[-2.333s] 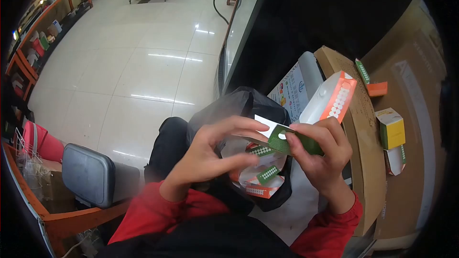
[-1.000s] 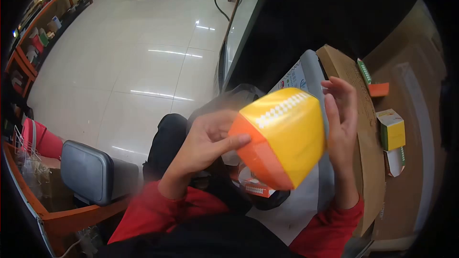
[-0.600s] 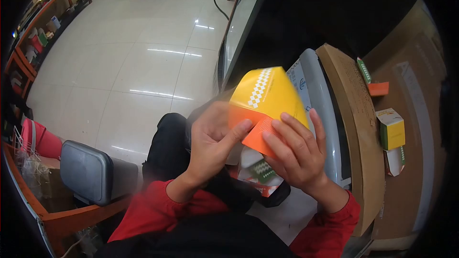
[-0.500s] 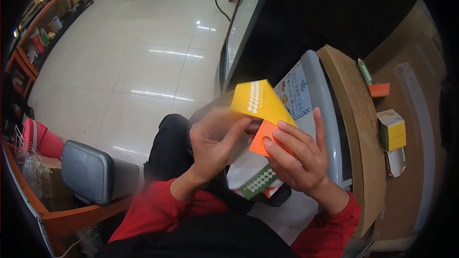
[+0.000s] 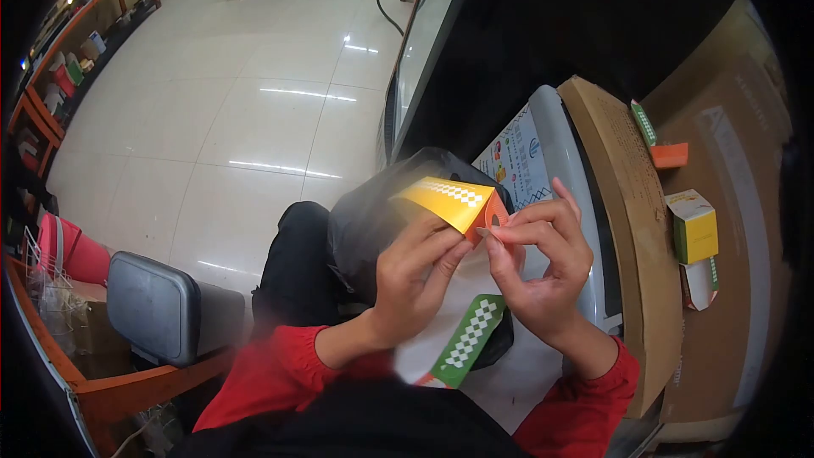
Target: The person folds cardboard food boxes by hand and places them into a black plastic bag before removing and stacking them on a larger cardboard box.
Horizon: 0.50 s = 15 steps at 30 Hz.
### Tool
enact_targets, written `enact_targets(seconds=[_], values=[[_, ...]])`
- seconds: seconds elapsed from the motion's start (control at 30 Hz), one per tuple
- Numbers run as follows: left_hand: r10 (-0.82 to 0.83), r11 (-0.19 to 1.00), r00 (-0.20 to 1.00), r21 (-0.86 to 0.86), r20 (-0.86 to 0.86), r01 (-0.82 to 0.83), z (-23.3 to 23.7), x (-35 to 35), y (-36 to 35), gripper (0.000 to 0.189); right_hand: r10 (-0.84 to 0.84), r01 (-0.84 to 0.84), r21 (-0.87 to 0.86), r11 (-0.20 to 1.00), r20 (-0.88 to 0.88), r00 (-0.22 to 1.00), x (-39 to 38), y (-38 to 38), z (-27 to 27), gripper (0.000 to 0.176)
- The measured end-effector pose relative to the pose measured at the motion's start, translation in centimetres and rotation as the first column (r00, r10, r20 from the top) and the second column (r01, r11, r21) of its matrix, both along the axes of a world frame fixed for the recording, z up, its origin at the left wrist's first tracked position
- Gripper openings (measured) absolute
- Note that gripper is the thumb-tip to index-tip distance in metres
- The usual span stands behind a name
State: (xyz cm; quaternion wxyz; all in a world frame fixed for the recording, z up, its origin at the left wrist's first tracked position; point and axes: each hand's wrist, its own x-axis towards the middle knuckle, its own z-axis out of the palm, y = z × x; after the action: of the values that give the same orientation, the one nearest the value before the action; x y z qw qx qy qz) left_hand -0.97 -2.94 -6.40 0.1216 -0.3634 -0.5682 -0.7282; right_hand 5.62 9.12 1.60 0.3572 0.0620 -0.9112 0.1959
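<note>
Turned since the earlier frame: yellow-and-orange cardboard box (image 5: pixel 451 195), between the hands. Left hand (image 5: pixel 407 284), fingers together, clamps its near edge; right hand (image 5: pixel 547 276) pinches at the small orange end flap (image 5: pixel 499 211). Light, even pressure should avoid creasing.

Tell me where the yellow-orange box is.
Near the head view's centre, the yellow-orange box is held between left hand and right hand, above another box.
</note>
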Motion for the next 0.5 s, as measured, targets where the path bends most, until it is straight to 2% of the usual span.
enact_targets(seconds=[0.07, 0.13, 0.23, 0.27, 0.37, 0.43, 0.47, 0.5], values=[[-0.126, 0.99, 0.981, 0.088, 0.146, 0.114, -0.2, -0.1, -0.2, 0.017, -0.002, 0.002, -0.019, 1.0, 0.028, 1.0, 0.0, -0.2, 0.0, 0.014], [-0.273, 0.951, 0.912, 0.228, 0.305, 0.208, -0.2, 0.1, -0.3, 0.016, 0.005, -0.003, -0.048, 0.999, 0.047, 0.999, -0.1, -0.2, -0.1, 0.014], [-0.364, 0.907, 0.845, 0.353, 0.39, 0.228, -0.1, 0.2, -0.4, 0.013, 0.018, -0.017, -0.011, 1.0, 0.045, 0.999, -0.1, -0.1, -0.5, 0.017], [-0.356, 0.907, 0.848, 0.363, 0.393, 0.213, -0.1, 0.2, -0.4, 0.013, 0.022, -0.023, 0.015, 1.0, 0.037, 0.999, -0.1, -0.1, -0.6, 0.018], [-0.321, 0.907, 0.861, 0.391, 0.395, 0.159, -0.4, 0.1, -0.3, 0.013, -0.039, 0.07, 0.338, 0.939, -0.096, 0.995, 0.1, -0.9, -1.0, 0.024], [-0.285, 0.906, 0.878, 0.407, 0.384, 0.116, -0.6, -0.2, -0.3, 0.015, -0.047, 0.057, 0.303, 0.951, -0.042, 0.998, 0.2, -1.8, -1.6, 0.026], [-0.219, 0.928, 0.911, 0.362, 0.349, 0.084, -0.5, -0.3, -0.4, 0.015, -0.059, 0.062, 0.285, 0.957, -0.019, 0.998, 0.3, -1.9, -1.8, 0.028], [-0.159, 0.947, 0.939, 0.317, 0.305, 0.058, -0.3, -0.3, -0.8, 0.015, -0.029, 0.026, 0.174, 0.984, 0.013, 1.0, 0.4, -1.8, -1.7, 0.027]])
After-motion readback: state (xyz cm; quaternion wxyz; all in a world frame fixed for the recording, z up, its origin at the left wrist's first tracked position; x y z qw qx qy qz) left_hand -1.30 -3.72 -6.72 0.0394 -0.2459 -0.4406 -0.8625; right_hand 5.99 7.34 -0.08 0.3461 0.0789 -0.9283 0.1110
